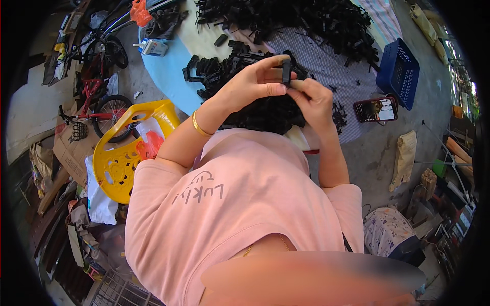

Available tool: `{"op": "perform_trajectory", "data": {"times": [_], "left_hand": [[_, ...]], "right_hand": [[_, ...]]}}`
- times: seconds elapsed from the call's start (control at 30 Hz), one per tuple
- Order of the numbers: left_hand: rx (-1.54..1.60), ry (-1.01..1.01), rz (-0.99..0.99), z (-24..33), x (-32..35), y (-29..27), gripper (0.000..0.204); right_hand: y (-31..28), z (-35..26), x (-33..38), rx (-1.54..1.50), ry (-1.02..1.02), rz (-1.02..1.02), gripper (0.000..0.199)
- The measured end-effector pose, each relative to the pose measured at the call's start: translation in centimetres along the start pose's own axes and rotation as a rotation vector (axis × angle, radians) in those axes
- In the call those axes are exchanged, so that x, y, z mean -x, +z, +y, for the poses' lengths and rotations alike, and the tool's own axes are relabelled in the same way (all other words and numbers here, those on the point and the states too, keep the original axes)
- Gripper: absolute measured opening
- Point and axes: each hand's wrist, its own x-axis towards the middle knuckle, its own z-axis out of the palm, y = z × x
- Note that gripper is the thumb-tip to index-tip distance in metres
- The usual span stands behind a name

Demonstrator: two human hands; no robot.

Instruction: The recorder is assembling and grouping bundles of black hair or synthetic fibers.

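Note:
My left hand point(263, 79) is closed on a small black plastic part point(286, 71), held upright between thumb and fingers. A gold bangle circles the left wrist. Against the lower end of that part, my right hand point(312, 102) is pinched, its thumb and fingertips meeting there; fine detail at the fingertips is too small to tell. Below and behind both hands lies a near heap of similar black parts point(265, 113), partly hidden by the hands and my pink shirt. A larger heap of black parts point(306, 25) spreads over the far side of the cloth-covered surface point(334, 64).
A blue plastic basket point(394, 76) stands at the right, near a propped phone point(375, 109). On the left are a yellow plastic chair point(115, 176) with bags on it, a carton point(154, 47) and a red bicycle point(92, 97). Small black scraps point(339, 117) lie right of the near heap.

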Motion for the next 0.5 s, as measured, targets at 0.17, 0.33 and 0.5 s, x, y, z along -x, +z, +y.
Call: {"op": "perform_trajectory", "data": {"times": [0.17,0.33,0.5], "left_hand": [[0.264,-0.008,0.031,-0.7,0.6,-0.4,0.055],[0.239,0.148,0.127,-0.7,1.0,-0.3,0.049],[-0.043,0.128,0.172,-0.2,1.5,0.7,0.046]], "right_hand": [[0.7,-1.4,0.6,-0.01,-0.015,-0.063,0.016],[1.2,-2.2,1.4,-0.37,0.264,0.137,0.015],[0.8,-3.4,0.2,-0.513,0.328,0.033,0.017]]}}
